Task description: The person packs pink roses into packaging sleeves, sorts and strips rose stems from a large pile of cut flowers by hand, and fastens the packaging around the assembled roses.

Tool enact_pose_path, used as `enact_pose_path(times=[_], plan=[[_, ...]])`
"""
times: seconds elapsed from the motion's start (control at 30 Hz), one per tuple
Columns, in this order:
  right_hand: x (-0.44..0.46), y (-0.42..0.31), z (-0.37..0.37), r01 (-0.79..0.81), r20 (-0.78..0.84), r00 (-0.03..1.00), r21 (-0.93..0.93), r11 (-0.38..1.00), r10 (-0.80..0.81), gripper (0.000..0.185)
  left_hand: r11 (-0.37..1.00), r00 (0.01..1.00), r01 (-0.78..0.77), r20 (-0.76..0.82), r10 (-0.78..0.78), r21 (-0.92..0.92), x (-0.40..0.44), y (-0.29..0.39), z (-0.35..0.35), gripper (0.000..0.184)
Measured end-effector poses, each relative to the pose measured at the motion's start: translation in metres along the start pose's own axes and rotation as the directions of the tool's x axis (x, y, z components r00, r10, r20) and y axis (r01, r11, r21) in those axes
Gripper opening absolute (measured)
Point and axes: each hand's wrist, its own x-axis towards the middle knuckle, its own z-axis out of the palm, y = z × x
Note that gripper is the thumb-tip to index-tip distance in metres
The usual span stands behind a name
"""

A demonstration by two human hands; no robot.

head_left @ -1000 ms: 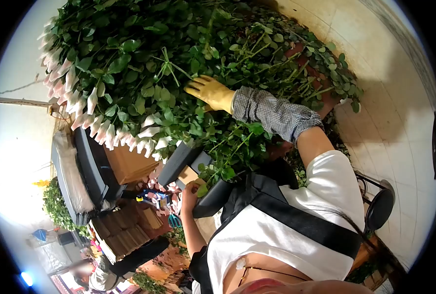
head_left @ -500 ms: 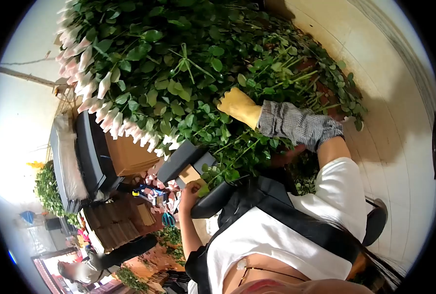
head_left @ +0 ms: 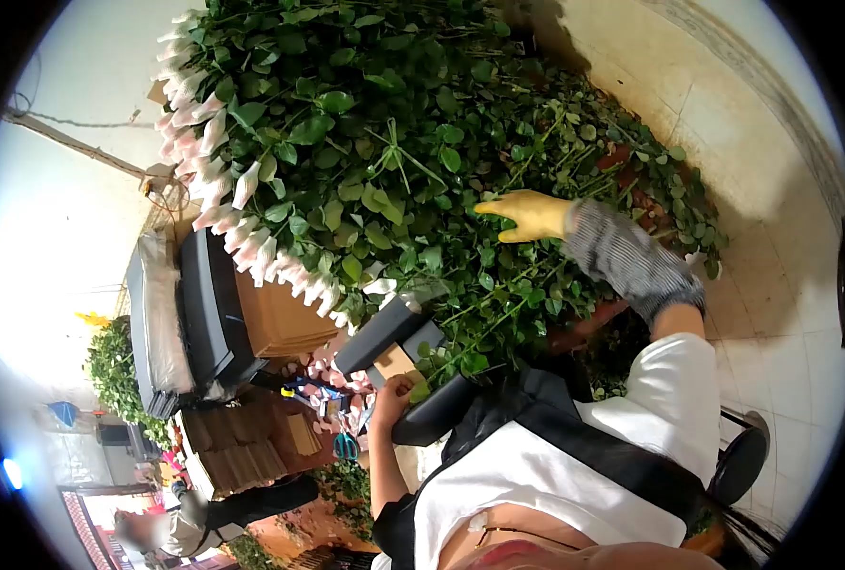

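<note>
Green, leafy flower stems (head_left: 384,104) lie in a broad heap on what looks like a reddish bench (head_left: 616,158), bared toward its right edge, with pale pink flower heads (head_left: 251,249) lined up along the heap's left side. Over the leaves, the right hand (head_left: 525,215), in a yellow glove, has its fingers spread and grips no stem; whether it touches the foliage is hard to tell. The bare left hand (head_left: 393,399) is curled beside a piece of brown cardboard (head_left: 398,366), near a black board (head_left: 378,338); I cannot tell whether its fingers pinch anything.

Each stem should be light and fairly stiff, with soft leaves likely to snag on their neighbours. The heads are probably the fragile part, easily bruised if squeezed. A firm hold low on the bare stalk, at the end away from the heads, seems safest; thorns may be present, and damp leaves could slip.
</note>
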Motion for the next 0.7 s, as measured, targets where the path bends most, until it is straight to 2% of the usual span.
enact_pose_path(times=[0.07,0.1,0.13,0.17,0.2,0.27,0.3,0.33,0.37,0.4,0.43,0.5,0.53,0.57,0.6,0.63,0.67,0.7], plan=[[-0.037,-0.027,-0.018,-0.046,0.074,0.997,0.136,0.990,0.036,0.069,0.999,1.000,0.003,-0.018,-0.003,-0.039,-0.003,-0.003,0.002,0.021],[-0.051,-0.019,0.007,0.126,-0.039,0.992,0.205,0.971,-0.121,0.067,0.997,0.999,0.007,-0.038,-0.009,-0.078,0.000,-0.003,0.003,0.021],[-0.066,-0.023,0.037,0.132,-0.102,0.988,0.140,0.981,-0.118,0.065,0.999,0.999,0.035,-0.029,-0.036,-0.036,-0.003,0.014,0.000,0.020],[-0.073,-0.028,0.068,-0.030,0.008,1.000,0.127,0.992,0.029,0.067,0.997,0.999,0.016,-0.042,-0.019,-0.078,-0.002,0.005,0.003,0.021],[-0.086,-0.035,0.097,-0.070,0.003,0.998,-0.058,0.996,0.070,0.050,0.998,0.999,0.010,-0.033,-0.012,-0.062,-0.001,0.008,0.001,0.021],[-0.096,-0.040,0.169,-0.146,-0.128,0.985,-0.271,0.951,0.115,0.014,0.999,1.000,0.019,-0.015,-0.020,-0.031,-0.004,0.008,-0.002,0.021],[-0.099,-0.051,0.170,-0.222,-0.282,0.948,-0.264,0.939,0.145,0.014,0.999,0.999,0.030,-0.011,-0.030,-0.019,-0.004,0.006,-0.001,0.021],[-0.102,-0.056,0.161,-0.262,-0.337,0.923,-0.190,0.946,0.188,0.017,0.998,1.000,0.025,0.013,-0.024,-0.054,-0.003,0.003,-0.001,0.023],[-0.105,-0.063,0.159,-0.304,-0.388,0.889,-0.102,0.947,0.244,0.020,0.998,0.999,0.039,0.016,-0.038,-0.043,-0.010,-0.001,-0.003,0.023],[-0.103,-0.062,0.163,-0.365,-0.372,0.877,-0.107,0.925,0.303,0.028,0.998,0.999,0.037,0.000,-0.037,-0.057,-0.011,0.005,-0.002,0.024],[-0.097,-0.050,0.168,-0.372,-0.381,0.872,-0.105,0.922,0.308,0.028,0.997,1.000,0.024,-0.018,-0.026,-0.075,-0.005,0.008,-0.001,0.025],[-0.085,-0.018,0.179,-0.264,-0.147,0.956,-0.058,0.963,0.253,0.035,0.996,0.998,0.068,0.018,-0.067,-0.066,-0.005,0.017,-0.002,0.026],[-0.076,-0.007,0.165,-0.205,-0.027,0.978,0.038,0.978,0.206,0.041,0.997,1.000,0.010,0.008,-0.009,-0.080,0.000,0.002,0.002,0.025],[-0.067,0.008,0.150,-0.206,0.173,0.969,0.165,0.965,0.178,0.046,0.995,0.999,-0.036,0.001,0.036,-0.090,-0.002,-0.016,0.005,0.024],[-0.052,-0.007,0.089,-0.185,0.485,0.869,0.136,0.973,0.097,0.050,0.996,1.000,-0.018,0.005,0.018,-0.082,-0.011,-0.016,0.003,0.024],[-0.046,-0.014,0.050,-0.115,0.481,0.876,0.146,0.983,0.031,0.055,0.996,1.000,-0.006,0.026,0.008,-0.085,-0.009,-0.008,0.002,0.022],[-0.033,-0.022,0.022,-0.164,0.383,0.919,0.148,0.975,0.097,0.057,0.996,0.999,-0.001,0.046,0.005,-0.088,-0.004,0.004,0.000,0.021],[-0.024,-0.030,-0.010,-0.118,0.206,0.975,0.195,0.974,0.077,0.058,0.994,0.994,0.094,0.066,-0.090,-0.062,-0.005,0.018,-0.004,0.032]])
